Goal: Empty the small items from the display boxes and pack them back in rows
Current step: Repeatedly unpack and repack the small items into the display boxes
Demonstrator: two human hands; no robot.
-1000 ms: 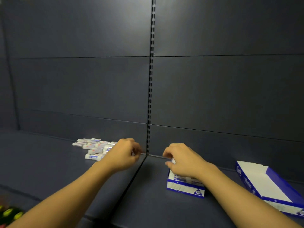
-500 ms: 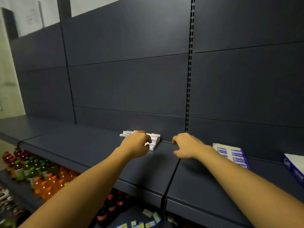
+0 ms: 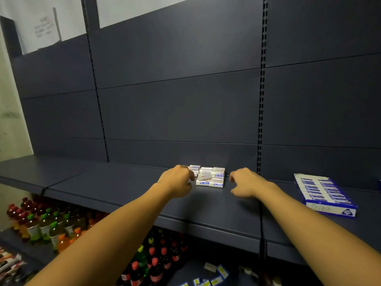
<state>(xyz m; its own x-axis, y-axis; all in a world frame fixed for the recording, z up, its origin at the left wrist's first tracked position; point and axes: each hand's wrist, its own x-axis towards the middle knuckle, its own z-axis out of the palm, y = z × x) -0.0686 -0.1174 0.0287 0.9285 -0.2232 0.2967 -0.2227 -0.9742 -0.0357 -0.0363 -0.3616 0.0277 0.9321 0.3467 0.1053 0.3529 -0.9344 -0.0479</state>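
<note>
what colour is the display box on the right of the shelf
Blue and white display box, clearest in the head view.

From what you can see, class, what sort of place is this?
Probably a shop aisle: dark slotted shelving, bottled drinks stocked on the lower shelf, and a display box of small packaged items.

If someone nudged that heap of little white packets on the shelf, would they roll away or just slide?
Probably slide: the small packets look flat-sided and boxy, so rolling seems unlikely. The ones lying crooked on top would likely topple off first. They look light, so the left hand could probably shift several together.
</note>
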